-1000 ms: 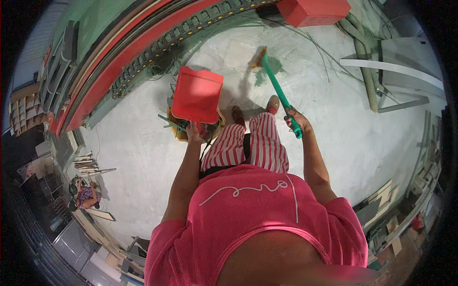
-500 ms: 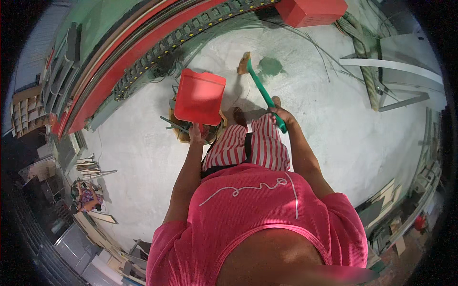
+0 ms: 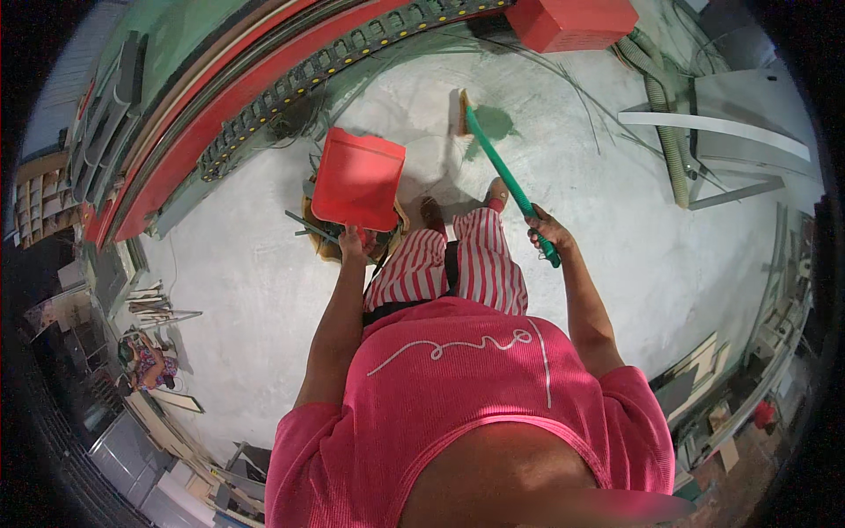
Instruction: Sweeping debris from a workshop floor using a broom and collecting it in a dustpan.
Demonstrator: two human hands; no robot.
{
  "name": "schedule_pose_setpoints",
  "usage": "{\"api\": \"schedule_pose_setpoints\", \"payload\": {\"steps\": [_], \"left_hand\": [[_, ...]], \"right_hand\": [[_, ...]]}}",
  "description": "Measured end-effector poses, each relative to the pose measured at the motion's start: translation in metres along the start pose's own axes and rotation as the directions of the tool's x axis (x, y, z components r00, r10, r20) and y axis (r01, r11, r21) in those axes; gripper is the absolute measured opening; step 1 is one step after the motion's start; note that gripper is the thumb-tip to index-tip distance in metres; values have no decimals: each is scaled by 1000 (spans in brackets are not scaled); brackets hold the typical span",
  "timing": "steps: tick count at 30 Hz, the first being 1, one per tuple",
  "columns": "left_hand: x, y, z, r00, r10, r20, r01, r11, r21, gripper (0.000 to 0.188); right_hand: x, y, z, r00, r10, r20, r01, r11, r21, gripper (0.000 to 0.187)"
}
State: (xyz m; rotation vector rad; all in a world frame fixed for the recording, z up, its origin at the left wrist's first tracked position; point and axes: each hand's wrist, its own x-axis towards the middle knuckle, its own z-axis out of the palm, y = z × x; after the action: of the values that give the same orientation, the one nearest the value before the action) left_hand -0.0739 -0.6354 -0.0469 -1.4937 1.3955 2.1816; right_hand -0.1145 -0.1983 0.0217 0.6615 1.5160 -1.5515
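A red dustpan (image 3: 359,179) is held by its handle in my left hand (image 3: 354,243), its wide pan pointing away from me. Under it, partly hidden, stands a yellowish-brown container (image 3: 326,247) with dark strips sticking out at its left side. My right hand (image 3: 549,231) is wrapped round the upper handle of a green hand broom (image 3: 498,165). The broom slants forward and left to its tan bristle end (image 3: 464,112), beside a dark green patch (image 3: 495,123) on the floor. Whether the bristles touch the floor I cannot tell.
A long red and green machine with a black cable chain (image 3: 290,86) curves along the far left. Far ahead is a red box-shaped housing (image 3: 572,24). A ribbed hose (image 3: 666,145) and metal frame (image 3: 735,194) stand at right. Another person (image 3: 151,363) is at far left near stacked strips (image 3: 151,305).
My right hand has moved outward to the right, away from my leg, and the broom's bristle end has turned slightly right. The dustpan has shifted a little left within the view.
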Motion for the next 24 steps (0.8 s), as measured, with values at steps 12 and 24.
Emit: {"api": "schedule_pose_setpoints", "payload": {"steps": [12, 24], "left_hand": [[-17, 10, 20, 997, -18, 79, 23, 998, -59, 24], [-1, -3, 3, 998, -47, 35, 49, 998, -36, 25]], "right_hand": [[11, 33, -26, 998, 19, 56, -20, 1000, 19, 52], [-30, 32, -24, 1000, 6, 5, -6, 999, 31, 63]]}}
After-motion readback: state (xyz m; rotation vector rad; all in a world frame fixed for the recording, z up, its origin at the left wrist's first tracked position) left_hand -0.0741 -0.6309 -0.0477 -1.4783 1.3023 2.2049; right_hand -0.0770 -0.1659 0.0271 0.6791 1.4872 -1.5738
